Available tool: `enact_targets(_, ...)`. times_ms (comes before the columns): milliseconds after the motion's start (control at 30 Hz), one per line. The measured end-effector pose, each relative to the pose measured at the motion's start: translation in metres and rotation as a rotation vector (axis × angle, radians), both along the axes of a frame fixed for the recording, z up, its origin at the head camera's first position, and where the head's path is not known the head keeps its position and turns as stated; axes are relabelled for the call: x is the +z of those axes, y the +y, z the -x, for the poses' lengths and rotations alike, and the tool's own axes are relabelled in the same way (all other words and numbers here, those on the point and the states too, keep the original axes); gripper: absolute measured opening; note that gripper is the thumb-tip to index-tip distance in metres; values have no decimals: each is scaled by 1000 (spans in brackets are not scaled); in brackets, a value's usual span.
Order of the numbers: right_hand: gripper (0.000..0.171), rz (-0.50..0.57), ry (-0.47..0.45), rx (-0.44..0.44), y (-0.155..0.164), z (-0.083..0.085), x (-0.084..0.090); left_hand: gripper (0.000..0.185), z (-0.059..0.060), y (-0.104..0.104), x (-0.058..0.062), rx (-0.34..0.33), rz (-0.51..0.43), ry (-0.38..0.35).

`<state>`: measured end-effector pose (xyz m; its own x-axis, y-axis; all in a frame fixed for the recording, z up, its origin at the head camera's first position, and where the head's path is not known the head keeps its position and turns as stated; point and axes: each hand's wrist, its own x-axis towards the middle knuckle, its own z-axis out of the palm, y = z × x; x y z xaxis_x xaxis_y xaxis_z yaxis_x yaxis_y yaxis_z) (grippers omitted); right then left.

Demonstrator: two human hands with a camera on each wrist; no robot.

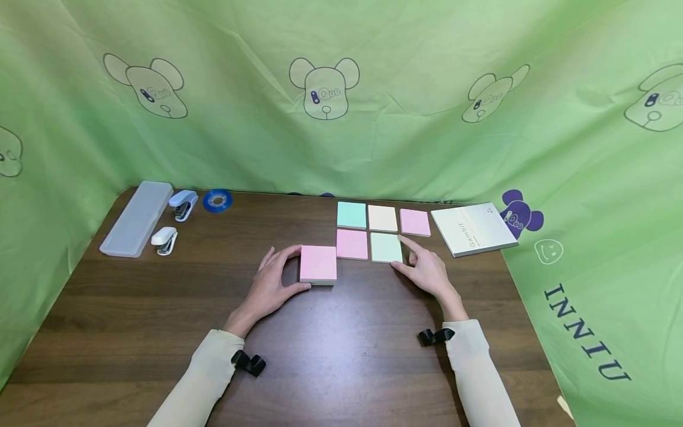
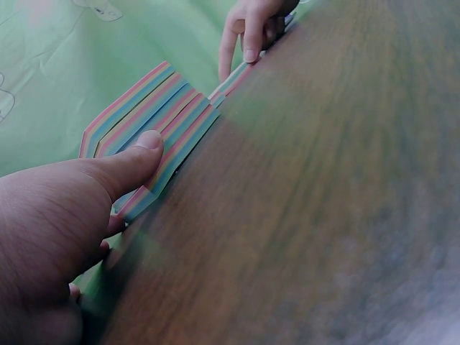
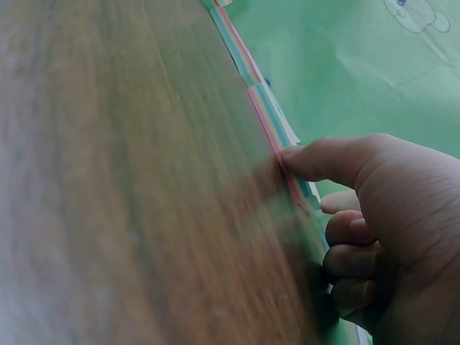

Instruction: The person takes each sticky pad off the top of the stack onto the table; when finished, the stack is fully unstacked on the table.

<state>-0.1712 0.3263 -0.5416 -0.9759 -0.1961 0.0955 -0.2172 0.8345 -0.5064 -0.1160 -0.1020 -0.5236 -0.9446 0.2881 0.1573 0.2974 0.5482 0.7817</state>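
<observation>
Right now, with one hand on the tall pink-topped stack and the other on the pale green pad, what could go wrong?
The tall stack might slide apart if the left hand moves it fast, because its layers don't line up neatly in the left wrist view. The right hand, gripping the pale green pad, could also bump it into the pink pad close beside it, making the rows crooked.

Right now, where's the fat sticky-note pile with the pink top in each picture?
Head: the pile, just below centre, held by the left hand.
Left wrist: left of centre, striped edges showing.
Right wrist: can't tell; maybe a top-edge sliver.
Shared landmark: the right hand.
</observation>
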Motion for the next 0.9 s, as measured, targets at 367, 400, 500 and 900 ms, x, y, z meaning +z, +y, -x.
enact_targets(367,74,22,31,10,-8,-6,14,91,1,0,0,-2,-1,13)
enact_targets(400,74,11,35,8,-7,-6,12,91,1,0,0,-2,-1,13)
enact_targets(500,74,3,38,6,-7,-6,11,92,1,0,0,-1,1,16)
enact_targets(900,73,-3,-42,-10,-23,-18,40,92,0,-1,0,-3,-2,14)
